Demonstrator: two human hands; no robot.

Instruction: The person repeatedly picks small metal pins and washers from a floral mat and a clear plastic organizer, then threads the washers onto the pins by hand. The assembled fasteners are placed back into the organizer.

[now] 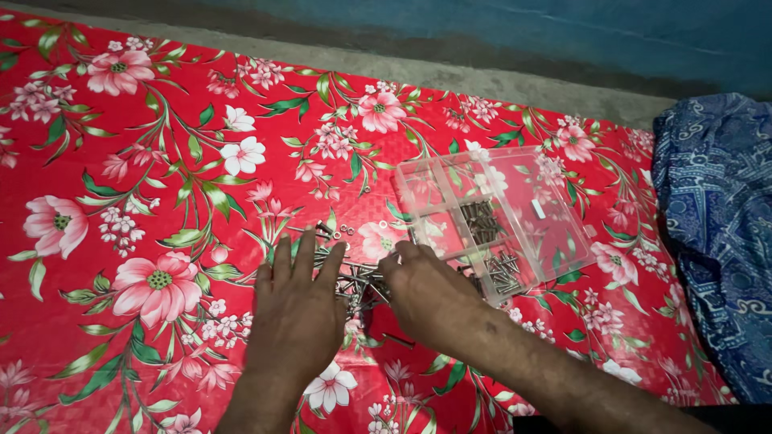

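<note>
- We see the left hand [296, 309] lying flat and palm down on the cloth, its fingers straight and spread a little, with the fingertips at the near edge of a heap of screws [360, 281]; it grips nothing.
- The right hand [426, 293] rests knuckles up just beside it, fingers curled down into the same heap; whether it pinches a screw we cannot tell, since the fingertips are hidden.
- The screws are thin, grey, shiny metal, lying crisscross in a loose pile between and just ahead of both hands.
- A few small metal nuts [346, 231] lie scattered just beyond the pile, round and pale.
- To the right of the pile sits a clear plastic organizer box [523, 181], rectangular, hard and glossy, split by thin walls into compartments; two of them hold more dark screws, the others show the cloth through.
- Everything rests on a red floral cloth [121, 161], smooth, printed with pink and white blossoms and green leaves.
- At the right edge lies a blue patterned fabric [716, 225], soft and folded.
</note>
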